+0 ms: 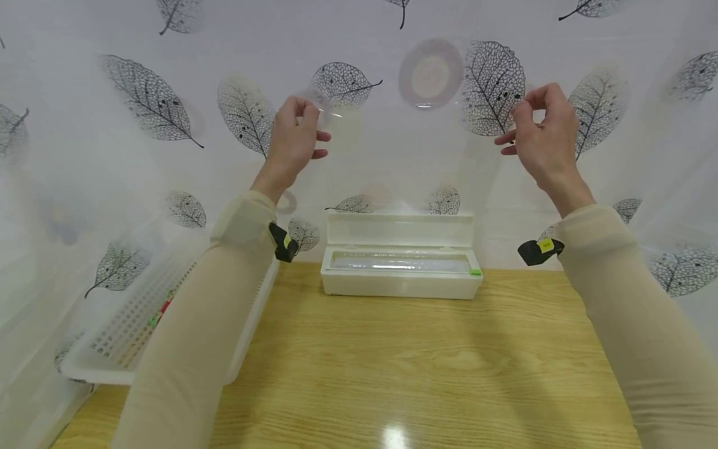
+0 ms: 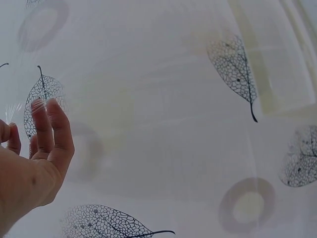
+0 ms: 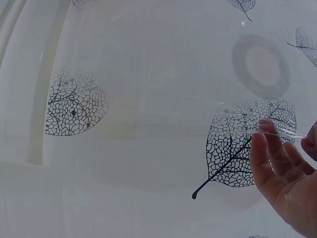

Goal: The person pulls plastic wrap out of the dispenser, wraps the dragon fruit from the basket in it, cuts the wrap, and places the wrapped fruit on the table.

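Stretching a clear plastic film (image 1: pixel 336 115) between them, the left hand (image 1: pixel 294 134) and right hand (image 1: pixel 546 128) stood raised, in the head view, in front of a leaf-printed sheet (image 1: pixel 387 162). Both pinched with thumb and index finger, the other fingers apart. Below the span, at the far edge of the wood-grain table (image 1: pixel 437 362), stood a white film dispenser box (image 1: pixel 401 287), its lid up, a film roll (image 1: pixel 401 262) inside and a green tab (image 1: pixel 475 272) at the right of its rim. At left lay a white perforated basket (image 1: pixel 101 376), partly hidden by the left sleeve (image 1: pixel 196 312). Level hands and equal pull seemed best for a flat span; only glints betrayed the film, and its lower edge could not be told.

In the left wrist view, creases fanned from the pinch at the left border, and film crossed the raised fingertips; a wider, lighter grip would probably have spared it such gathering.

In the right wrist view, bright folds converged on the pinch at the right border. Keeping the free fingers off the film likely mattered, lest it cling.
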Tool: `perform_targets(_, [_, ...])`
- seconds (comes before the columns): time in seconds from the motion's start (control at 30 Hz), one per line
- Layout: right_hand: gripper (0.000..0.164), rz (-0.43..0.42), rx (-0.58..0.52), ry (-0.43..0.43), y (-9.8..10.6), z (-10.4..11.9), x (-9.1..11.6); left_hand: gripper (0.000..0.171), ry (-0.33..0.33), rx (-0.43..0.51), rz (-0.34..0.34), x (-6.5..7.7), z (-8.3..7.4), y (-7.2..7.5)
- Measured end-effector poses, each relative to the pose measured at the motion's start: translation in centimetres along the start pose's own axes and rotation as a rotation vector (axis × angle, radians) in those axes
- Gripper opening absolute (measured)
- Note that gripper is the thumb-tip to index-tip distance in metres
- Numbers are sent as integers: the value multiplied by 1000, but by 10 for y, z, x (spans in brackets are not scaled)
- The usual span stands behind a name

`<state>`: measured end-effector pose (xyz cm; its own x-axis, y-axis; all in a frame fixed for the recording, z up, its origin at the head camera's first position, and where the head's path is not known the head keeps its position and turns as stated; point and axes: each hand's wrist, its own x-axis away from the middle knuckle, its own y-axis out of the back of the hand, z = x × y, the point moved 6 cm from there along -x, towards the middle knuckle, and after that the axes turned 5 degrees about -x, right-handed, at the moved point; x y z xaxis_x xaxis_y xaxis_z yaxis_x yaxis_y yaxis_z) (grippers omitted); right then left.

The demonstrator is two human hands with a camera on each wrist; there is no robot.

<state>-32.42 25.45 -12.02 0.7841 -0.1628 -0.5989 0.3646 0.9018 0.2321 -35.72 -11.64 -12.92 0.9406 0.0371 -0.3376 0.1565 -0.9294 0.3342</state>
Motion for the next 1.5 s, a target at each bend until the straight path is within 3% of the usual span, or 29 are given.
perform_targets(0.57, [10,-10,-10,-12,3,7,-1,18,-1,18,2,-2,-6,1])
perform_targets(0.93, [9,-20,0,33,5,8,0,25,0,36,-1,-1,-8,2])
perform_targets(1.23, [9,-12,-37,28,7,16,11,23,-5,91,13,9,-6,5])
perform_targets(1.5, [10,3,0,87,10,22,28,15,-38,119,-7,26,0,7])
